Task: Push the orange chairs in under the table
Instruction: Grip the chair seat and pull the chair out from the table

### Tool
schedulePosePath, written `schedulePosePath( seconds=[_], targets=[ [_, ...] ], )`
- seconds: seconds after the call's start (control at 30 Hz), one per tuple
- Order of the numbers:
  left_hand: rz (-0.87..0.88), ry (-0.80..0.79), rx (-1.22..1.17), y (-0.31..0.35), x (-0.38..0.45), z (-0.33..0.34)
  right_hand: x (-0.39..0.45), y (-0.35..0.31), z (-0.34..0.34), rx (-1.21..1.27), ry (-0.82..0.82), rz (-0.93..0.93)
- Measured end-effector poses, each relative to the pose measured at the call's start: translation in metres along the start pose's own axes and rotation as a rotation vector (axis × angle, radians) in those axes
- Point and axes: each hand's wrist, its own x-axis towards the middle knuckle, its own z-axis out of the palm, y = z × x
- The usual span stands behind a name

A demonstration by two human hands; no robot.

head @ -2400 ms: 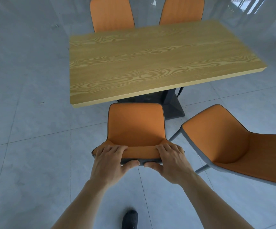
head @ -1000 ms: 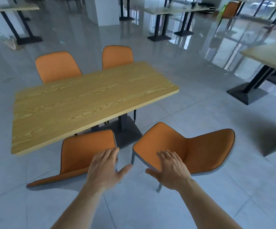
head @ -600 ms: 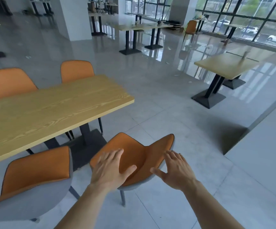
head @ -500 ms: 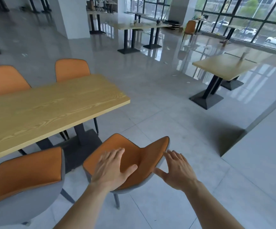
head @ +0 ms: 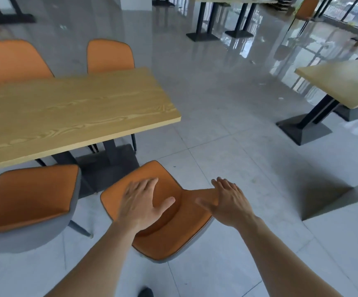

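Hands (head: pixel 184 206) now lower, spread empty over chair (head: pixel 165 232); glossy tiled floor (head: pixel 227 146).

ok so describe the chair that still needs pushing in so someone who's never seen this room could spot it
Start at the long wood-grain table at the left. On its near side, off the right corner, stands an orange chair with a grey shell, under the person's open left hand and right hand. Unlike its neighbour, it sits clear of the tabletop and turned askew.
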Motion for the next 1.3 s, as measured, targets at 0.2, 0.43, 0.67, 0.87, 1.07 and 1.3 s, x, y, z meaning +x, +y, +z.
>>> schedulePosePath(
  seconds=[0.2,0.43,0.67,0.87,1.07,1.3],
  targets=[
    [-0.18,0.022,0.022,0.037,-0.035,0.028,0.009,0.037,0.015,-0.074,-0.076,-0.226],
    [-0.22,0.042,-0.017,0.04,-0.045,0.038,0.009,0.038,0.018,-0.122,-0.069,-0.296],
    [-0.291,-0.044,-0.092,0.084,-0.081,0.102,0.008,0.074,0.061,-0.151,-0.179,-0.409],
    [-0.315,-0.035,-0.179,0.089,-0.091,0.128,0.016,0.082,0.078,-0.167,-0.088,-0.474],
    [-0.258,-0.02,-0.203,0.077,-0.081,0.137,0.028,0.089,0.09,-0.174,0.057,-0.512],
    [-0.23,-0.014,-0.202,0.061,-0.058,0.129,0.046,0.078,0.087,-0.136,0.13,-0.512]
  ],
)
